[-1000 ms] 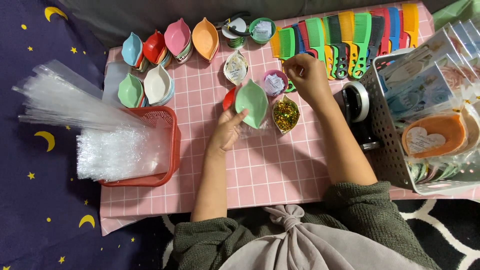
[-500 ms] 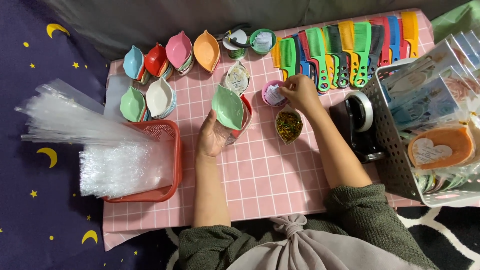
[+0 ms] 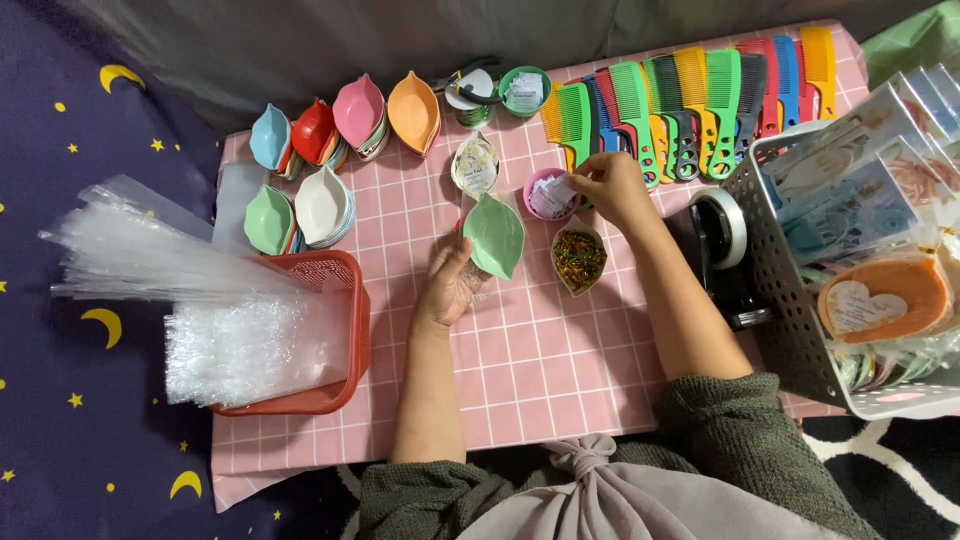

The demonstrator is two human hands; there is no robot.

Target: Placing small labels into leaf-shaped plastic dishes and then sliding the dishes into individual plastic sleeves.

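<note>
From the head camera, the left hand (image 3: 447,285) had lifted the green leaf dish (image 3: 495,236) off the pink desk (image 3: 540,360), its grip closed on the dish's lower end. The right hand (image 3: 608,186) had moved from the glitter dish (image 3: 579,261) to the small pink cup (image 3: 549,193), pinching a white paper slip (image 3: 556,192).

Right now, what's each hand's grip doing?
Left hand: closed on the green leaf-shaped dish, held up off the pink tablecloth.
Right hand: fingers pinched on a small paper slip over the pink cup.
</note>
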